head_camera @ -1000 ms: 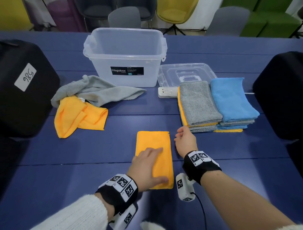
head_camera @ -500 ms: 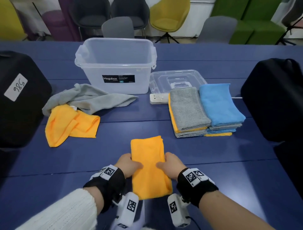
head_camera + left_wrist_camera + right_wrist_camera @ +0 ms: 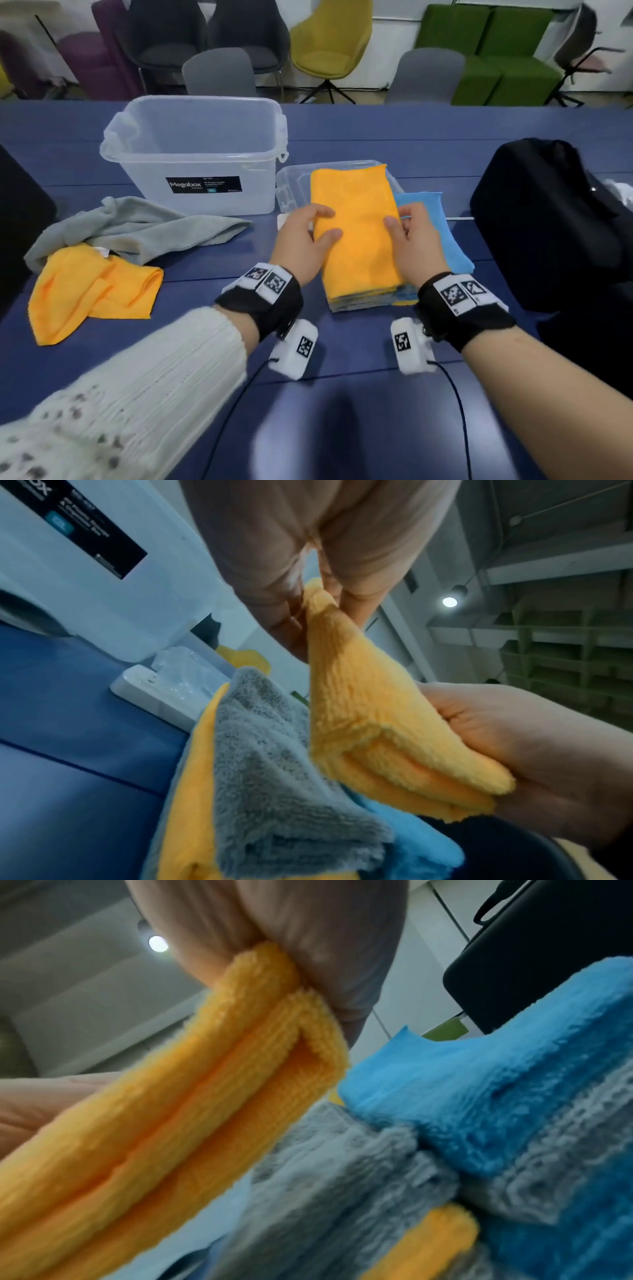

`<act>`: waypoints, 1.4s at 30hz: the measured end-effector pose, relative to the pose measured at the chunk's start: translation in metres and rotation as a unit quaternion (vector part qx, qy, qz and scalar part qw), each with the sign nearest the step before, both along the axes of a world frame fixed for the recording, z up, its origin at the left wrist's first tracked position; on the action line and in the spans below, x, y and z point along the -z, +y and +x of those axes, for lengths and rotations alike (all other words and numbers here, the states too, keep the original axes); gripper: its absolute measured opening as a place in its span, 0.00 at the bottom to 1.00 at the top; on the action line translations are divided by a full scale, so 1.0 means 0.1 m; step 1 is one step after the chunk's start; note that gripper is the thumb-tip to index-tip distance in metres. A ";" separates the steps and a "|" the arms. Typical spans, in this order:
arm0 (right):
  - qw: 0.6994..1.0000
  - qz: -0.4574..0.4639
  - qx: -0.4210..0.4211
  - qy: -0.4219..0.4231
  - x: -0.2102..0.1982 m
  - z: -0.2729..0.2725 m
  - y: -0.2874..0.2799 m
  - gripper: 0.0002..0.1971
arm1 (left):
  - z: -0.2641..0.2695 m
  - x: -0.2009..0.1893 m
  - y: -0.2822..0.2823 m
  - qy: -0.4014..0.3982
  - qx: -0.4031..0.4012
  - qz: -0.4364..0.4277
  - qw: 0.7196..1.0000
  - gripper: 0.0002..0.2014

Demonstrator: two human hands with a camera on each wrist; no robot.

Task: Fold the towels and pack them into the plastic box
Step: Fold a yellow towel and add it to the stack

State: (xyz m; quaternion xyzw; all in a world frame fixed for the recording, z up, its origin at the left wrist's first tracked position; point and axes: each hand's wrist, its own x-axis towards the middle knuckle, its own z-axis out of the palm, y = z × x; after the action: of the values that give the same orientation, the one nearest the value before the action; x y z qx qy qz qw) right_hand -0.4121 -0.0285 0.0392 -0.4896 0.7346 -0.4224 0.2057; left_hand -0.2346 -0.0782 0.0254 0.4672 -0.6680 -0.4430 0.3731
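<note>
- Blue counter (image 3: pixel 342 394) carries everything; chairs in yellow, grey, purple & green stand behind it.
- Black bag (image 3: pixel 548 222) at R edge of counter, another dark bag at L edge, partly cut off.
- Clear plastic box (image 3: pixel 191 154) w/ black "Megabox" label, upright, open, towards the back L of centre; nothing seen inside.
- Clear lid (image 3: pixel 291 185) flat on counter just R of box, far end of the held towel covers part of it in head view.
- Crumpled grey towel (image 3: pixel 137 229) unfolded, in front-L of box; crumpled orange towel (image 3: pixel 92 294) touching its near edge.
- Two stacks of folded towels side by side R of centre: grey-topped stack (image 3: pixel 274 764) w/ orange layer under it, blue-topped stack (image 3: pixel 445 240) beside it on the R.
- Folded orange towel (image 3: pixel 356 233) held over the grey-topped stack; left wrist view shows it lifted clear of the grey towel at the near end.
- Left hand (image 3: pixel 301 246) clamped on towel's L edge, thumb on top, fingers under.
- Right hand (image 3: pixel 414 240) clamped on R edge the same way, folded layers pinched between thumb & fingers.
- White power strip (image 3: pixel 154 693) on counter by lid's near edge, close to the stacks.
</note>
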 end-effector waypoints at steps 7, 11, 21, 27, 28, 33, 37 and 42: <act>0.980 0.170 -0.057 0.084 0.29 -0.30 -0.19 0.36 | -0.20 0.51 -0.29 -0.246 0.108 0.077 0.960 0.46; 0.986 0.133 -0.051 0.086 0.36 -0.32 -0.18 0.29 | -0.20 0.52 -0.20 -0.237 0.102 0.073 0.963 0.49; 0.987 -0.106 -0.038 0.118 0.19 0.15 -0.21 0.03 | 0.98 0.66 -0.06 -0.474 -0.014 -0.079 0.877 0.37; 0.955 -0.042 -0.239 0.171 0.55 1.24 -0.30 0.03 | 2.17 0.90 -0.10 -0.549 -0.138 0.037 0.824 0.30; 0.944 -0.016 -0.271 0.187 0.61 1.43 -0.31 0.03 | 2.30 0.91 -0.10 -0.549 -0.153 0.059 0.820 0.28; 0.901 0.062 -0.374 0.210 0.86 2.22 -0.28 0.05 | 2.61 0.97 -0.09 -0.567 -0.087 0.090 0.814 0.18; 0.903 0.163 -0.362 0.165 1.02 2.58 -0.26 0.09 | 2.51 0.96 0.12 -0.513 0.006 0.057 0.856 0.18; 0.910 0.298 -0.256 0.130 1.17 2.66 -0.13 0.16 | 2.26 0.99 0.59 -0.353 0.122 0.098 0.923 0.09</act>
State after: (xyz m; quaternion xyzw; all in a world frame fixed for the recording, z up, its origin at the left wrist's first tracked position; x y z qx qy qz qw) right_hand -0.1459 -0.0418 -0.0779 -0.6270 0.6962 -0.0494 0.3461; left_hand -0.0082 -0.0194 -0.0732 0.5426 -0.7613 -0.3548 0.0091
